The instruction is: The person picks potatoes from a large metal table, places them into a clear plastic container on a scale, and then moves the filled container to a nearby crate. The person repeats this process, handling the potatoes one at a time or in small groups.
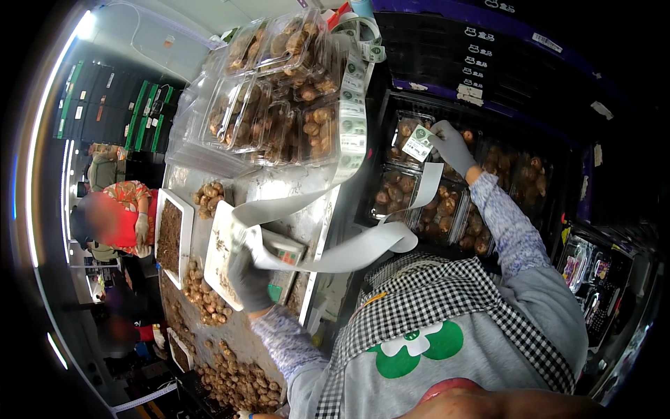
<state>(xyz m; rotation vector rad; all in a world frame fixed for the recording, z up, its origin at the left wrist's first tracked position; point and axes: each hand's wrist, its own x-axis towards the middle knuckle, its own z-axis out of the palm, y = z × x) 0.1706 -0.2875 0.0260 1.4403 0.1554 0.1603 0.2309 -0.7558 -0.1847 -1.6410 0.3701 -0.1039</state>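
Note:
My right hand (453, 149), in a grey glove, pinches a white and green label (419, 142) over a clear plastic box (404, 133) of round brown tubers. That box sits with several others like it in a black crate (380, 150). At the white tray, my gloved left hand (249, 283) is closed at a bend in a long strip of labels (352, 115); its fingers are blurred. From there the strip's pale backing (342, 260) loops rightward, its end curling up over the crate.
Stacked clear boxes of tubers (279, 91) stand at the back of the metal table. A white tray (222, 262), a scale (283, 248) and loose tubers (237, 380) lie nearer. Across the table, a person in red (125, 216) stands by a soil-filled tray (187, 230). Black crates (447, 42) rise behind.

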